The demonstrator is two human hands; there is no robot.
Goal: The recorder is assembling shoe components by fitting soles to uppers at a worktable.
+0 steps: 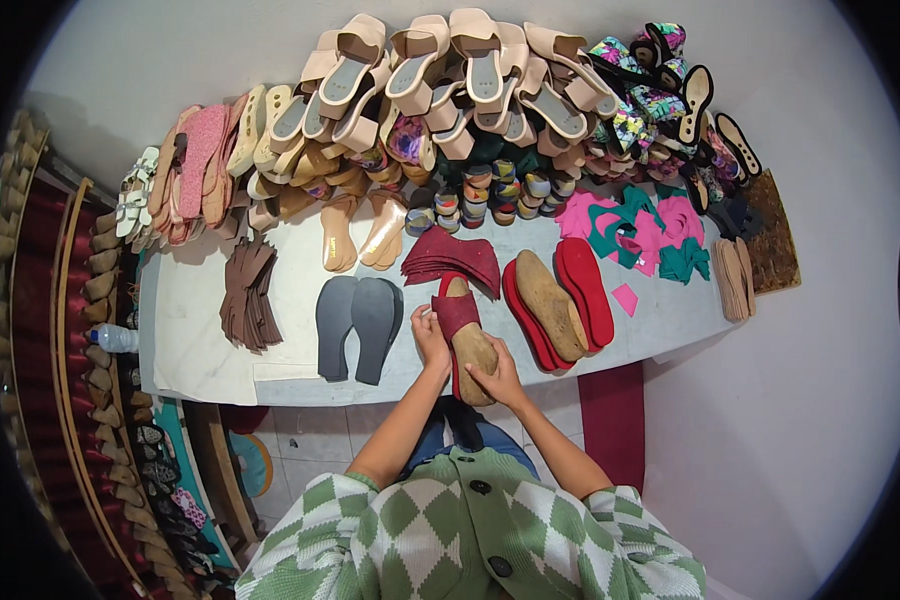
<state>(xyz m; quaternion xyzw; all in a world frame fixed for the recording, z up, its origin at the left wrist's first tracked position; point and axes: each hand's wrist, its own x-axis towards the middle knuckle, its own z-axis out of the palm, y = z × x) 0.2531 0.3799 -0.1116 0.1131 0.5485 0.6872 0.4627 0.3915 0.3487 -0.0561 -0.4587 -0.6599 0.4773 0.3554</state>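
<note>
Near the table's front edge I hold a sandal in the making: a worn wooden shoe last point(475, 357) on a red sole, with a dark red strap point(456, 314) across its front part. My left hand point(432, 338) grips its left side by the strap, fingers curled. Around the heel end closes my right hand point(498, 374), thumb on top of the last. Just beyond lies a stack of dark red strap pieces point(454, 258). To the right, another wooden last point(550, 305) rests on red soles, beside more red soles point(584, 292). Grey soles point(358, 330) lie to the left.
Brown strips point(249, 295) and tan insoles point(381, 229) lie farther left. Pink and green scraps point(638, 228) are at the right. Heaped beige heeled sandals point(468, 75) line the back wall. Racks of lasts point(105, 300) stand at the left, near a plastic bottle point(116, 338).
</note>
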